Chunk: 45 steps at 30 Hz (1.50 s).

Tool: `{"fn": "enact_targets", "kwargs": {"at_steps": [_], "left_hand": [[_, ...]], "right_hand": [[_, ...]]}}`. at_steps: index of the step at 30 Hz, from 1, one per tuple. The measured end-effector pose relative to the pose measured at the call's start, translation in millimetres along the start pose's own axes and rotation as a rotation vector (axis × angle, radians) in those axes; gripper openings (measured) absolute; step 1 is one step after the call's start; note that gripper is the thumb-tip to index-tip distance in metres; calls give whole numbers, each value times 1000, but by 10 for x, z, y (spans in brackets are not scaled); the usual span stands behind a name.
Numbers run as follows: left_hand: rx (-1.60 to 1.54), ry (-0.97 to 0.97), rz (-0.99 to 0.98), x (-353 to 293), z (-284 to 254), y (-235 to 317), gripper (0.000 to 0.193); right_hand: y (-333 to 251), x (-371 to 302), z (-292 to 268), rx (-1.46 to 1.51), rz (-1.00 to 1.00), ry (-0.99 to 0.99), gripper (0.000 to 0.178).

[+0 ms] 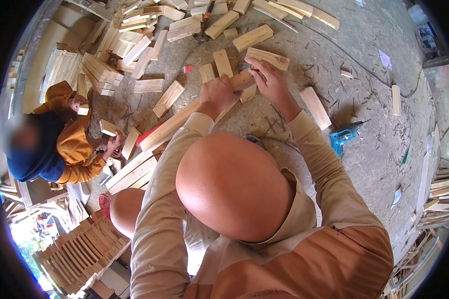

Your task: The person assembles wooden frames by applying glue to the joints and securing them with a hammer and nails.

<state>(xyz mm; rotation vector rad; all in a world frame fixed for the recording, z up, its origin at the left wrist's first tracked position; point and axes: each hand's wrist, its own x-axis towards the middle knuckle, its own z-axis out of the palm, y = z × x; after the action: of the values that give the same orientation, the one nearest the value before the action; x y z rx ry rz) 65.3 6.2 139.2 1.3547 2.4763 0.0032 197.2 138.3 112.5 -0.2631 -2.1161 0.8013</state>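
A long, pale wooden bar [170, 126] runs slantwise from beside my left forearm up to the middle of the floor. My left hand [218, 93] is wrapped round it near its far end. At that end my right hand [273, 83] has thumb and forefinger pinched together close to the wood. Whatever is between those fingertips is too small to make out. A short wooden block [268, 58] lies just beyond my right hand. Under and beside the bar's end are more short blocks, one of them a pale upright-lying piece [223, 63].
On the left, a co-worker [75, 144] holds a small block. Cut wood [102, 72] is piled far left. A hammer [204, 22] lies among blocks at the top. A blue power drill [343, 137] and a cable [354, 57] lie right. Slatted wood [82, 249] is stacked lower left.
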Motion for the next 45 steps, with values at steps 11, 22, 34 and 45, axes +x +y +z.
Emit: {"fn": "enact_targets", "kwargs": {"at_steps": [11, 22, 34, 45], "left_hand": [[35, 28, 5, -17, -56, 37, 54], [21, 13, -14, -6, 1, 3, 56], [39, 11, -44, 46, -54, 63, 64], [-15, -41, -101, 45, -125, 60, 71]], "right_hand": [[-97, 144, -27, 105, 131, 79, 13], [-190, 171, -71, -274, 185, -144, 18], [314, -963, 464, 147, 357, 174, 71], [228, -1007, 1019, 30, 588, 164, 90]]}}
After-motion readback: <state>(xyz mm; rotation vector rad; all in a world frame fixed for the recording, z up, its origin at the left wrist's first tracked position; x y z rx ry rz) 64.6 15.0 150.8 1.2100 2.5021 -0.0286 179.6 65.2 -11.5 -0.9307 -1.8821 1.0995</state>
